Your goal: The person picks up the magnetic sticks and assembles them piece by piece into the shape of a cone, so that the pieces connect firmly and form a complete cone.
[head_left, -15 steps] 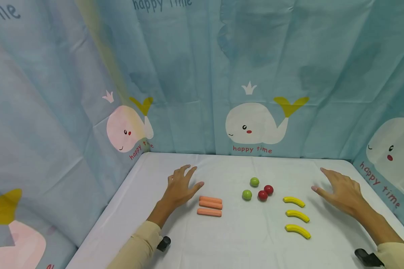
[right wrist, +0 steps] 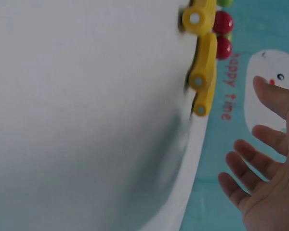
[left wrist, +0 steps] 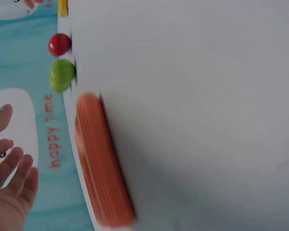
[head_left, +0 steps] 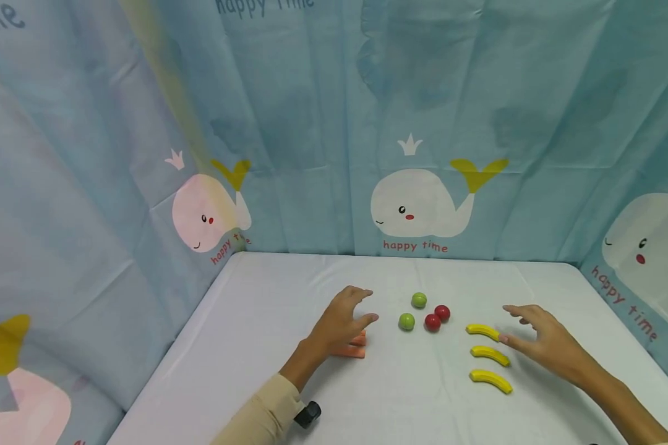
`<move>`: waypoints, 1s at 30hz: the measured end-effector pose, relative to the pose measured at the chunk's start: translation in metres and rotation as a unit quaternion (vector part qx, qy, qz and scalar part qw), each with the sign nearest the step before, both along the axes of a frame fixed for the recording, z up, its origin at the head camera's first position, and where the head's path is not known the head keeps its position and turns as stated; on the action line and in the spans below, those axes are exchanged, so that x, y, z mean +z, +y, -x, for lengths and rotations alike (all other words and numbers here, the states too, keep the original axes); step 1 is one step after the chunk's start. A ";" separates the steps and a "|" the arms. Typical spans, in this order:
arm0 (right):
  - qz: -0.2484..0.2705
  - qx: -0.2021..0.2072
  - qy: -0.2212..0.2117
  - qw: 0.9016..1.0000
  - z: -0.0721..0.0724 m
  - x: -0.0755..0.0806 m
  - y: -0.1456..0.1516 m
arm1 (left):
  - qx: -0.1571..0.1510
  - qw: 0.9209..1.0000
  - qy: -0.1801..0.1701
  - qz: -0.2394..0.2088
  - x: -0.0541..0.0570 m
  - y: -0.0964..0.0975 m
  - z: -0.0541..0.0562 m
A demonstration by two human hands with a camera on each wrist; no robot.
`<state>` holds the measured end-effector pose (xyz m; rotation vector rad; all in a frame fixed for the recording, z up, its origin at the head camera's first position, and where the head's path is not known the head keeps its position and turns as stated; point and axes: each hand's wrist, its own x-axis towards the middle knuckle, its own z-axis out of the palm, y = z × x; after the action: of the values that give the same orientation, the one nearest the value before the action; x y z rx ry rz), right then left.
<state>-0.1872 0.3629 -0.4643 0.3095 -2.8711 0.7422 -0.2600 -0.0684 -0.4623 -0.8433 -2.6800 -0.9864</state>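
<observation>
My left hand point(head_left: 336, 321) hovers over the orange sausage-like sticks point(head_left: 349, 351), covering part of them in the head view. Its fingers are spread and hold nothing. In the left wrist view a ridged orange stick point(left wrist: 106, 163) lies close by. To the right, my right hand point(head_left: 545, 343) is raised with loose, parted fingers, its thumb overlapping the end of the farthest toy banana point(head_left: 482, 332). Two more toy bananas, a middle one point(head_left: 490, 355) and a near one point(head_left: 491, 381), lie below it in a column. Between the hands sit two green balls point(head_left: 406, 321) and two red balls point(head_left: 432, 322).
A white cloth covers the table point(head_left: 412, 408). Blue curtains point(head_left: 312, 123) printed with whales hang right behind its far edge and along both sides. A black wrist strap piece point(head_left: 308, 415) sits at the left sleeve.
My left hand has moved right, over the orange sticks. The right hand has come left, toward the bananas. The balls and bananas lie as before.
</observation>
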 end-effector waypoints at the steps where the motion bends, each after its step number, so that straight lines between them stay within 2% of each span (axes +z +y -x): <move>1: 0.002 0.001 0.001 1.000 -0.003 0.000 -0.003 | -0.007 1.000 -0.016 -0.011 -0.001 0.006 0.000; 4: 0.004 -0.001 -0.006 1.000 -0.012 -0.001 -0.011 | -0.019 0.998 -0.058 -0.032 -0.003 0.021 0.000; 11: 0.035 0.022 -0.022 0.999 -0.026 -0.007 -0.022 | -0.028 0.988 -0.147 -0.033 -0.012 0.049 0.000; 14: 0.039 0.033 -0.045 0.998 -0.029 -0.009 -0.025 | -0.026 0.985 -0.168 -0.028 -0.016 0.059 0.001; 19: 0.049 0.064 -0.069 0.994 -0.034 -0.015 -0.027 | -0.018 0.985 -0.170 -0.019 -0.019 0.070 0.005; 24: 0.052 0.086 -0.098 0.990 -0.037 -0.020 -0.027 | -0.029 0.986 -0.165 -0.014 -0.023 0.076 0.007; 30: 0.040 0.100 -0.092 0.990 -0.037 -0.021 -0.028 | -0.048 0.988 -0.148 -0.003 -0.024 0.078 0.007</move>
<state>-0.1501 0.3354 -0.4857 0.5528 -3.0024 0.9658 -0.2672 0.0092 -0.4858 -0.8971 -2.8999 -1.2298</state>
